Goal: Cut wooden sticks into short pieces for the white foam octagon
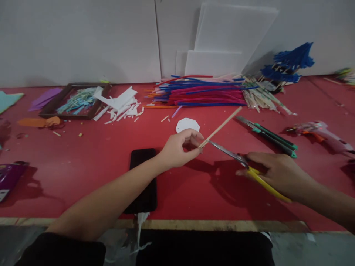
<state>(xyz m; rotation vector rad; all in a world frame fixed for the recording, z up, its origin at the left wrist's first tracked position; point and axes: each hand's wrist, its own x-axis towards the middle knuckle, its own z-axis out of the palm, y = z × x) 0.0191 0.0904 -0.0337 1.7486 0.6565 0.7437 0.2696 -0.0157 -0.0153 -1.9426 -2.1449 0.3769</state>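
I have my left hand (177, 147) pinching a pale stick (224, 123) near its lower end, over the middle of the tabletop (83, 155), the long end slanting up toward the back edge. My right hand (280, 175) grips the yellow-handled scissors (245, 162), tips beside the stick, close to my left fingertips. I'd judge a firm pinch, fingertips clear of the blades and the stick set deeper and square between them safest. The white octagon (188, 125) lies just behind my left hand.
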